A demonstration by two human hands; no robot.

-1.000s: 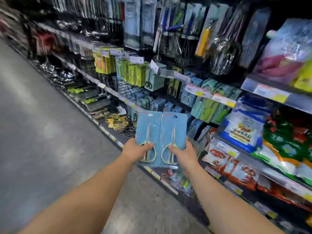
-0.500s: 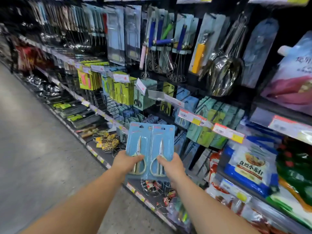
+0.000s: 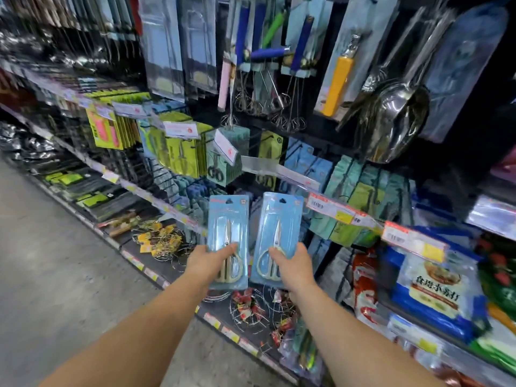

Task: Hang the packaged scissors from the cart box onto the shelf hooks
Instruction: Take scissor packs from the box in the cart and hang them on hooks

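Gripping one scissors pack (image 3: pixel 228 233) per hand (image 3: pixel 208 263), packs now apart, right hand (image 3: pixel 293 265) raised nearer the hooks.

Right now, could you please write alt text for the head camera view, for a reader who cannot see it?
A person's left hand and right hand each hold a light blue scissors pack, the left pack and the right pack, up toward store shelf hooks crowded with hanging packaged kitchen tools. A steel scoop hangs at upper right.

Bright, even store light from above. Glare glints on a hanging steel scoop (image 3: pixel 396 121). Motion blur smears the upper-left shelves (image 3: pixel 55 51) and right edge. Wide-angle distortion bends the shelf lines outward; centre stays fairly sharp.
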